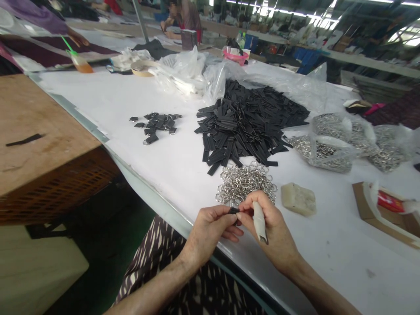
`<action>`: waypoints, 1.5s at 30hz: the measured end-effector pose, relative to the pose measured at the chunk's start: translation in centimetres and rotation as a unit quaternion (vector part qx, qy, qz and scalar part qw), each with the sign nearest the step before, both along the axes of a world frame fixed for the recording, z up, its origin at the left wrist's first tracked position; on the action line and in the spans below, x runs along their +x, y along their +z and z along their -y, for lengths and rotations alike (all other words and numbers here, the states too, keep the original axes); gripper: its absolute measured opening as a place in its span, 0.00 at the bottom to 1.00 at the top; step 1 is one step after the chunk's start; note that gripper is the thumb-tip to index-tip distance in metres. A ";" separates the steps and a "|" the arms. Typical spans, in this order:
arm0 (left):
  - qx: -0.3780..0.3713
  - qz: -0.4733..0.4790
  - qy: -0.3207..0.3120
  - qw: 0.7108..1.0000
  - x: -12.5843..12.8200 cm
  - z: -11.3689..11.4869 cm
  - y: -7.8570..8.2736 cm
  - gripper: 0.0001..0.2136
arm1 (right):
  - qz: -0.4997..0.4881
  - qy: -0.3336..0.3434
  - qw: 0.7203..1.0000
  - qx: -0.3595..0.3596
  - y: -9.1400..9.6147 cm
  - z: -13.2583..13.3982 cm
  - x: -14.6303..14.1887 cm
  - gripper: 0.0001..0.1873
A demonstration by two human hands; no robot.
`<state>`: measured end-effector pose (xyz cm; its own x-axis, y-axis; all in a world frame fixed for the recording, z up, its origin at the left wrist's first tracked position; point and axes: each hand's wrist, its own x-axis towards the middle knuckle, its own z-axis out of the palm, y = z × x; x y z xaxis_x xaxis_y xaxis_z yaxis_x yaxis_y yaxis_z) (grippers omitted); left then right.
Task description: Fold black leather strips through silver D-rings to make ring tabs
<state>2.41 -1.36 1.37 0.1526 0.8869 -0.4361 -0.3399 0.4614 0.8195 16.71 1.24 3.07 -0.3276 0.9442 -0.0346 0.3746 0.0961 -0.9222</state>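
Observation:
Just above the table's front edge, my left hand (213,225) pinches a short black strap (233,211) between thumb and forefinger. A metal ring appears to sit at the strap's far end. My right hand (267,223) meets it from the other side, its fingertips closed at the strap. Across that hand lies a slim tool with a whitish wrapped handle (259,222); its working end is hidden. Right beyond my fingers is a heap of metal rings (246,181). Behind the rings spreads a large pile of black straps (249,122). Several straps with rings (157,124) lie farther left.
A pale block (298,199) rests right of my hands, near a cardboard tray (387,214). Clear bags of rings (331,140) stand at right. Plastic bags (190,74) lie behind the straps. A wooden board (42,131) adjoins at left. Other people work beyond.

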 end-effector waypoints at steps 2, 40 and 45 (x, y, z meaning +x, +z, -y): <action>-0.002 0.005 0.008 1.000 -0.1 -0.1 -0.2 0.06 | 0.000 0.001 1.000 -0.001 0.2 0.0 -0.1 0.06; -0.038 -0.007 0.047 0.998 -1.1 -1.3 0.7 0.07 | 0.299 -0.150 0.940 0.059 5.3 -4.2 11.6 0.12; -0.052 -0.059 0.069 0.995 -0.6 -1.9 1.1 0.07 | 0.245 -0.135 0.960 0.018 5.4 -5.4 12.0 0.10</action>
<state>1.79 0.58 2.48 -0.0252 0.8450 -0.5341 -0.3103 0.5013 0.8077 28.74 6.61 8.50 -0.0245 0.9959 -0.0874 0.7789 -0.0359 -0.6261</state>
